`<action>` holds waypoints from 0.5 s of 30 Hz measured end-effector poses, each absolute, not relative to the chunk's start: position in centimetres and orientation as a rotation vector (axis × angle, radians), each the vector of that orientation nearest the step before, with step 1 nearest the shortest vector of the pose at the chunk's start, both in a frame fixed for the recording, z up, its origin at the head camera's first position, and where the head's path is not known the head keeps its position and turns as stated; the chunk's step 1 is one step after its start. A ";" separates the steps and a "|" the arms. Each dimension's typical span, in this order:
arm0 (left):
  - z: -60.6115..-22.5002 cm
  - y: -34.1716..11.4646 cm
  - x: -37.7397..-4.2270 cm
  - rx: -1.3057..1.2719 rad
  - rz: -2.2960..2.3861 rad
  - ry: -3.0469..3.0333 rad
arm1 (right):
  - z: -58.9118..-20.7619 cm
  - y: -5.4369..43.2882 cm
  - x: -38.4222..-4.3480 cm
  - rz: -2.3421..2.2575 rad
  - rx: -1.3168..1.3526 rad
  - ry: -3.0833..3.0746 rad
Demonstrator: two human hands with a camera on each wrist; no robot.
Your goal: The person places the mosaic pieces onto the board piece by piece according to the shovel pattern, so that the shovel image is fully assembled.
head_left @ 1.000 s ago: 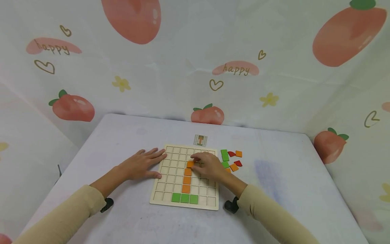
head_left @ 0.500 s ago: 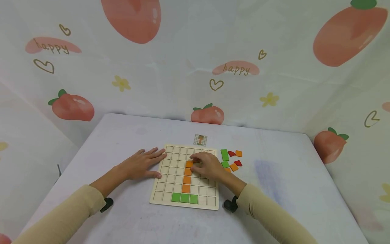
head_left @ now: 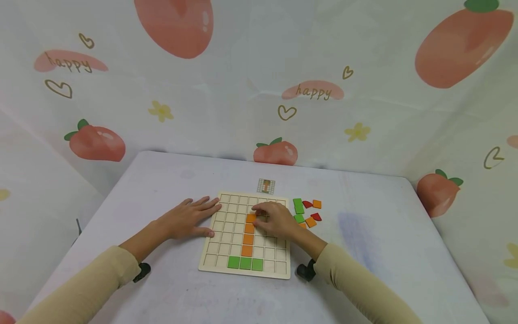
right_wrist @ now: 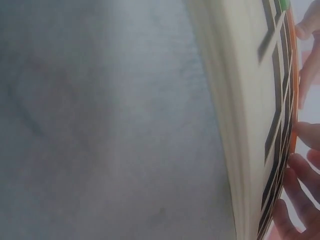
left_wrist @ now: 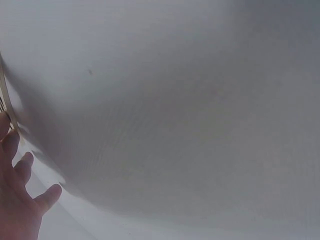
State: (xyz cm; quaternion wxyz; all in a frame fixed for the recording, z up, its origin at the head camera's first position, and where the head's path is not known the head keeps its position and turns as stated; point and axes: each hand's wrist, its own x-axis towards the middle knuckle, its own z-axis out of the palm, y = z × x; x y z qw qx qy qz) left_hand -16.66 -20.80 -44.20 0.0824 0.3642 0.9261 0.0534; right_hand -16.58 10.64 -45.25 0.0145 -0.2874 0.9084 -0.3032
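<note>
A wooden grid board [head_left: 220, 252] lies on the table. Orange square tiles [head_left: 248, 239] run up a column in it, above a row of green square tiles [head_left: 245, 263]. My right hand [head_left: 279, 221] is over the board's right half, thumb and index finger pinching the topmost orange tile [head_left: 251, 218] in line with the column. In the right wrist view, the fingertips [right_wrist: 291, 160] are right at the board's surface. My left hand [head_left: 184, 220] rests with spread fingers at the board's left edge, fingertips and thumb on the rim; its wrist view catches it at the lower left.
Loose green tiles [head_left: 298, 206], orange tiles [head_left: 317, 204] and red quarter-round pieces [head_left: 316, 217] lie right of the board, partly behind the right hand. Beyond the board's far edge is a small pattern card [head_left: 266, 186]. A printed cloth [head_left: 226, 90] hangs behind the table [head_left: 364, 270].
The topmost orange tile has shifted slightly left with my right fingers, into line with the column below. My left hand has stayed in place.
</note>
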 end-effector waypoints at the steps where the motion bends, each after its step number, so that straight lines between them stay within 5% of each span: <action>1: -44.2 -20.8 -16.6 1.087 0.162 2.767 | -45.3 10.6 -16.6 -0.940 -0.893 2.831; 15: -44.5 -20.9 -16.7 1.062 0.168 2.768 | -45.1 10.5 -16.5 -0.901 -0.903 2.856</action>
